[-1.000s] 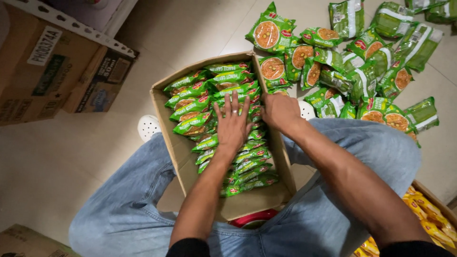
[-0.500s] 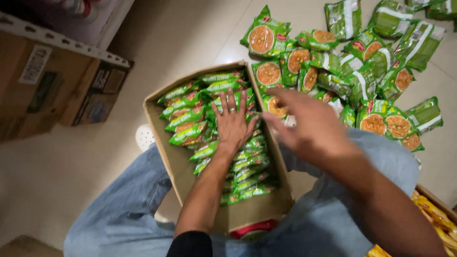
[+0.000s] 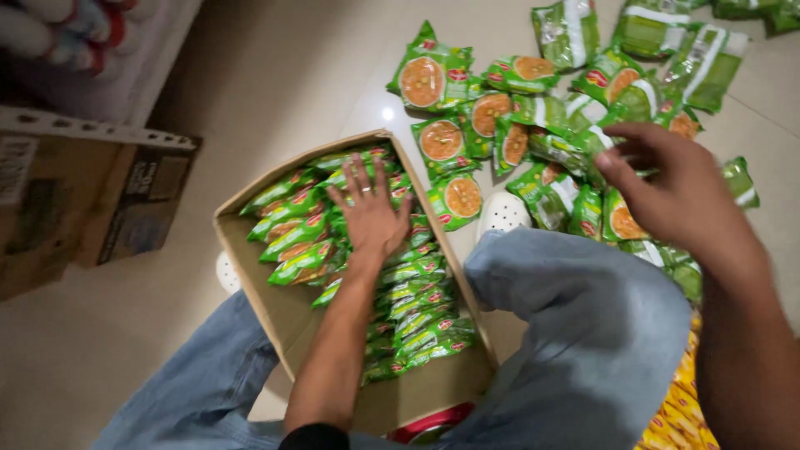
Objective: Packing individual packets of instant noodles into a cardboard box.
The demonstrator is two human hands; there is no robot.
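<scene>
Nearest the camera I see jeans-clad knees point(image 3: 583, 333) spread around a cardboard box point(image 3: 275, 308) on the pale floor point(image 3: 275, 92). A red rim point(image 3: 433, 421) shows at the box's near end; I cannot tell what it belongs to. Yellow packets point(image 3: 679, 412) lie at lower right beside the right knee.

Inside the box, green packets point(image 3: 417, 321) stand on edge in rows, filling its middle and far part. Left hand point(image 3: 371, 217) lies flat on top of these rows, palm down, fingers spread apart, a ring on one finger. It presses on the packets without gripping any.

Right hand point(image 3: 675, 187) hovers outside the box, over the loose pile point(image 3: 533, 108) of green packets on the floor. Its fingers are slightly curled and apart; blur hides the tips, and I see nothing clamped in them.

A white perforated shoe point(image 3: 504, 212) sits between box and pile. Farther left, brown cartons point(image 3: 92, 200) stand under a metal shelf edge point(image 3: 100, 133).
</scene>
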